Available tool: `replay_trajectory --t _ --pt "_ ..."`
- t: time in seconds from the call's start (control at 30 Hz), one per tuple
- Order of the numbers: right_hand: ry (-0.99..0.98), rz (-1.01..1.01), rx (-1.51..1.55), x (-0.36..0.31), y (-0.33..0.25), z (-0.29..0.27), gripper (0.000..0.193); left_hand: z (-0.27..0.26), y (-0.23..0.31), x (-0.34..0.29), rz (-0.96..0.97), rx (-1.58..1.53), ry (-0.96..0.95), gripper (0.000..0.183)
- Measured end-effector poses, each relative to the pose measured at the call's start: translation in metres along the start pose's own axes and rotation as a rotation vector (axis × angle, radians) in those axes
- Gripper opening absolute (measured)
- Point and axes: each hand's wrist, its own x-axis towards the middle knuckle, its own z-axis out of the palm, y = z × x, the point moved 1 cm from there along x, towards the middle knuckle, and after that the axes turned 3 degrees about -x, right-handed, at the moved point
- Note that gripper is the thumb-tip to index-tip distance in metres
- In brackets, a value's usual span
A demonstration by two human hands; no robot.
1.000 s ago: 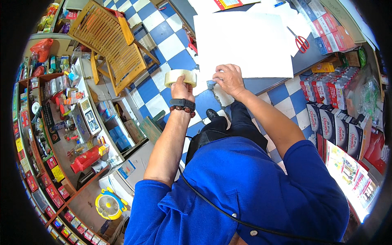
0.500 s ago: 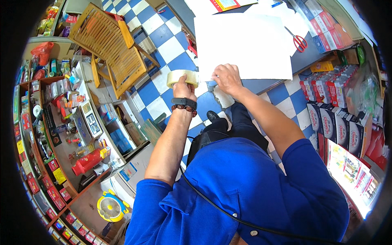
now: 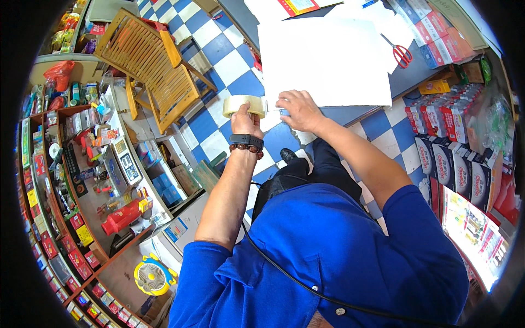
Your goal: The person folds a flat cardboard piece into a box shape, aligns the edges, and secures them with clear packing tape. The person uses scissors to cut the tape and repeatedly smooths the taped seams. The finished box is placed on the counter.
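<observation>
My left hand (image 3: 247, 121) grips a wide roll of clear packing tape (image 3: 229, 106), held on edge just left of a white sheet (image 3: 328, 65). The sheet, stiff-looking and blank, lies on a dark grey table (image 3: 407, 82) and overhangs its near edge. At the sheet's lower left corner, my right hand (image 3: 301, 111) has its fingers bent and drawn together. Their tips are close to the tape roll; what they pinch, perhaps the tape's free end, is too small to tell. Red-handled scissors (image 3: 402, 56) lie to the right of the sheet.
A folding wooden chair (image 3: 147, 68) stands at the left on blue and white floor tiles. Shelves and a counter with a red thermos (image 3: 121, 217) and a yellow fan (image 3: 151, 275) line the left. Stacked cartons (image 3: 456, 169) and wrapped red packs (image 3: 445, 112) stand at the right.
My right hand has shifted slightly left and its fingers have reached past the sheet's corner toward the tape roll. My left hand has stayed nearly still, holding the roll.
</observation>
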Motion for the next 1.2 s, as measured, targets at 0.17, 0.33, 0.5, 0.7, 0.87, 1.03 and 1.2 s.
replay_trajectory --t 0.17,0.33,0.5,0.7,0.87,1.03,1.2 --pt "0.048 -0.008 0.039 0.011 -0.015 0.025 0.046 -0.003 0.002 0.000 0.008 0.022 0.017 0.025" --pt "0.063 0.203 0.263 0.023 -0.020 0.025 0.060 -0.009 -0.001 -0.006 -0.033 -0.039 -0.022 0.028" --pt "-0.203 0.168 0.277 0.043 -0.026 0.013 0.064 -0.009 -0.008 -0.015 0.061 0.027 -0.128 0.015" --pt "-0.147 0.163 0.322 0.043 -0.021 0.014 0.057 -0.013 0.042 -0.049 0.074 1.098 -0.330 0.018" --pt "-0.050 0.081 0.267 0.038 -0.023 0.020 0.054 0.021 0.085 -0.074 1.276 2.025 -0.613 0.071" --pt "-0.114 0.085 0.343 0.036 -0.014 0.014 0.061 0.063 0.080 -0.029 0.425 2.323 -0.800 0.085" --pt "-0.137 0.135 0.309 0.014 0.004 0.008 0.061 0.068 0.090 -0.015 0.309 2.518 -0.930 0.095"
